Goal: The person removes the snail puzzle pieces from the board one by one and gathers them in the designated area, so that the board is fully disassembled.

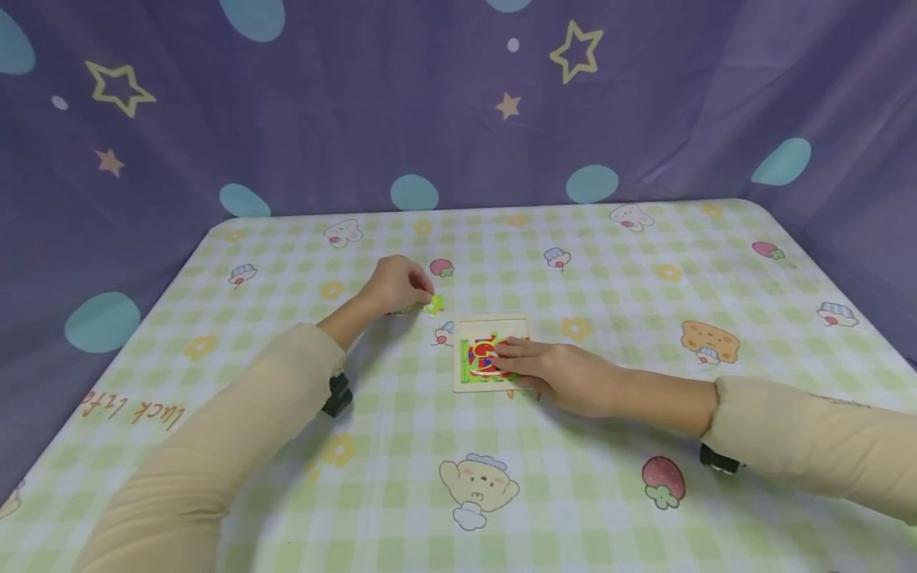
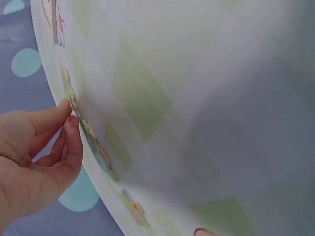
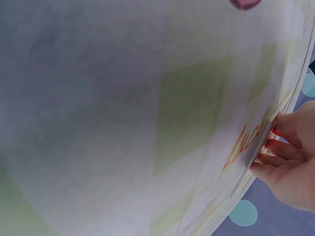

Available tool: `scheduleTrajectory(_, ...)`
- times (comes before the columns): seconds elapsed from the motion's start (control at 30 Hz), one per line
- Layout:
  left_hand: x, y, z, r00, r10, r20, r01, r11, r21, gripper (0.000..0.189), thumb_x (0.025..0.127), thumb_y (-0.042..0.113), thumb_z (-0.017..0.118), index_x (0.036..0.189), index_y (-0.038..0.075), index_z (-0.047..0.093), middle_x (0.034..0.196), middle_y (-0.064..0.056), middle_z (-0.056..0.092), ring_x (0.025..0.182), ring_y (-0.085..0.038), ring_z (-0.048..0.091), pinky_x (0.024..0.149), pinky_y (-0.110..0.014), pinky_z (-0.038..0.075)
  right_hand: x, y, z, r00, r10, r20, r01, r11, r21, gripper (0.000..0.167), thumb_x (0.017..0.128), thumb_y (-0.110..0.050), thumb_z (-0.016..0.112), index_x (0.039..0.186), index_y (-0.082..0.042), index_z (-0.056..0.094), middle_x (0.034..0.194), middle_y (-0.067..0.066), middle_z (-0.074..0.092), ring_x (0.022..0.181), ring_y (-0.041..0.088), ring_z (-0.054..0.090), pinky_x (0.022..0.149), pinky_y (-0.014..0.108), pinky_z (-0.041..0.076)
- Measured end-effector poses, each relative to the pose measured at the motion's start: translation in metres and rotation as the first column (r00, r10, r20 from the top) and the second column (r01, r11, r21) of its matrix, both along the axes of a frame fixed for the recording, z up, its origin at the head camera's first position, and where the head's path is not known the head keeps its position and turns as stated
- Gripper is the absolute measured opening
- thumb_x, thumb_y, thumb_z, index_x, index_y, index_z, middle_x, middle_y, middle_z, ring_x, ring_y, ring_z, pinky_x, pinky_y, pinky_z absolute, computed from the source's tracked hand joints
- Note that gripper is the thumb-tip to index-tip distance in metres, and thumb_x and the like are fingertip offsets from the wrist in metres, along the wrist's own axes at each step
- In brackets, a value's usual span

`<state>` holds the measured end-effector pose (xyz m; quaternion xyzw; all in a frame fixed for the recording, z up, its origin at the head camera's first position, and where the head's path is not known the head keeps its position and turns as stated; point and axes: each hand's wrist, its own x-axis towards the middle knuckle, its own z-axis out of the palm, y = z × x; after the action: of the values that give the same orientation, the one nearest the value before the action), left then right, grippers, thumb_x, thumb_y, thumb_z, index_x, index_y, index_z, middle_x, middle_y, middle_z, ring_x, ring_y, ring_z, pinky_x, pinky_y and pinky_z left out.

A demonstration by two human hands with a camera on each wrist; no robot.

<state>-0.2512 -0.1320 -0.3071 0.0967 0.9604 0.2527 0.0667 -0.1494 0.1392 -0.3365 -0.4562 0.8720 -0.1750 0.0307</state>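
the left hand (image 1: pixel 397 284) has a narrow grip: thumb and forefinger come together on a bright green, flat, irregular puzzle piece (image 1: pixel 434 305), pinching it by its edge. this piece is beyond and to the left of a square, pale wooden puzzle board with a rim (image 1: pixel 476 328), apart from it. from the left wrist, a long, thin multicoloured piece (image 2: pixel 101 156) lies just beside the fingers, and a small green piece with red and pink marks (image 2: pixel 134 209) lies farther along.

the right hand (image 1: pixel 573 378) holds no piece that shows; its fingers rest, extended, over the right part of the red, green and blue picture (image 1: pixel 478 364) inside the board, hiding some of it. board and pieces are on a desk under a green-and-white checked cloth (image 1: pixel 573 493), printed with cartoon animals, strawberries and flowers. behind hangs a purple curtain (image 1: pixel 401 103) patterned with stars and blue spots.
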Motion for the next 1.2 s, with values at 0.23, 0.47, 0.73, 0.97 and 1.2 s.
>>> scheduleTrajectory(0.23, 0.005, 0.006, 0.006, 0.998, -0.057, -0.022, 0.056, 0.998, -0.007, 0.013, 0.085, 0.010, 0.071, 0.095, 0.003, 0.072, 0.096, -0.014, 0.072, 0.087, -0.023, 0.062, 0.082, -0.033, 0.051, 0.000, 0.000, 0.001, 1.000, 0.006, -0.001, -0.006, 1.000, 0.006, 0.040, 0.095, -0.013, 0.059, 0.134, -0.006, 0.056, 0.143, 0.010, 0.053, 0.136, 0.027, 0.047, 0.106, 0.042, 0.043)
scheduleTrajectory(0.47, 0.025, 0.019, 0.009, 0.979, -0.203, -0.001, 0.203, 0.979, 0.010, 0.012, 0.085, 0.009, 0.071, 0.095, 0.004, 0.073, 0.096, -0.011, 0.073, 0.089, -0.021, 0.065, 0.084, -0.032, 0.053, -0.001, 0.000, 0.002, 1.000, 0.014, -0.017, -0.013, 1.000, 0.016, 0.040, 0.095, -0.014, 0.059, 0.134, -0.006, 0.056, 0.143, 0.011, 0.053, 0.135, 0.028, 0.047, 0.105, 0.042, 0.044)
scheduleTrajectory(0.73, 0.043, 0.031, 0.006, 0.917, -0.394, 0.065, 0.394, 0.919, 0.003, 0.011, 0.083, 0.013, 0.075, 0.092, 0.008, 0.073, 0.089, -0.004, 0.074, 0.081, -0.012, 0.065, 0.077, -0.024, 0.053, -0.001, 0.000, 0.003, 1.000, 0.017, -0.018, -0.016, 1.000, 0.024, 0.040, 0.095, -0.013, 0.059, 0.134, -0.005, 0.056, 0.143, 0.012, 0.052, 0.135, 0.029, 0.048, 0.104, 0.042, 0.045)
scheduleTrajectory(0.97, 0.051, 0.036, 0.003, 0.910, -0.408, 0.071, 0.408, 0.913, 0.003, 0.013, 0.078, 0.011, 0.079, 0.088, 0.007, 0.073, 0.083, -0.004, 0.071, 0.075, -0.010, 0.060, 0.070, -0.019, 0.049, 0.000, 0.000, 0.003, 1.000, 0.008, -0.014, -0.008, 1.000, 0.022, 0.040, 0.094, -0.014, 0.060, 0.134, -0.005, 0.056, 0.143, 0.012, 0.053, 0.135, 0.028, 0.048, 0.104, 0.042, 0.045)
scheduleTrajectory(1.2, 0.051, 0.038, 0.002, 0.931, -0.352, 0.093, 0.349, 0.936, 0.046, 0.018, 0.073, 0.006, 0.081, 0.086, 0.007, 0.069, 0.083, -0.005, 0.068, 0.076, -0.011, 0.058, 0.069, -0.018, 0.048, 0.000, 0.000, 0.002, 1.000, 0.006, -0.013, -0.005, 1.000, 0.027, 0.040, 0.095, -0.014, 0.059, 0.134, -0.006, 0.056, 0.143, 0.011, 0.052, 0.135, 0.027, 0.047, 0.104, 0.042, 0.046)
